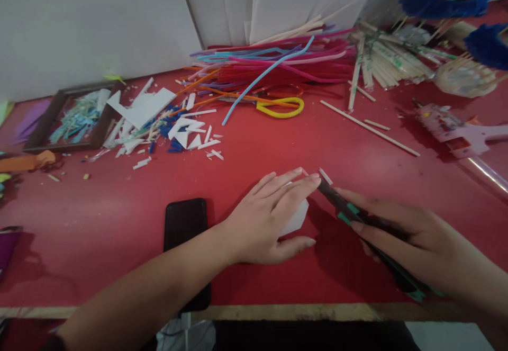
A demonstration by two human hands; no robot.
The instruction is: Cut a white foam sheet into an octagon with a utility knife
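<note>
My left hand [270, 218] lies flat with fingers stretched over a small white piece of card or board [298, 218], pressing it to the red table. Part of that piece is hidden under the palm. In my right hand [408, 229] is a long black tool with green patches [337, 200], its kind unclear. The tool's far tip meets the left fingertips at the edge of the white piece. A thin white strip [326, 176] lies beside that tip. Left of my forearm is a black phone [186, 221], partly covered by the arm.
White scraps [186, 131] and a brown frame [37, 128] lie at the left. Pipe cleaners [278, 65] are piled at the back, near yellow-handled scissors [280, 108]. Wooden sticks [381, 65] and a pink glue gun [456, 131] are at the right. The table's front edge [301, 313] runs below my hands.
</note>
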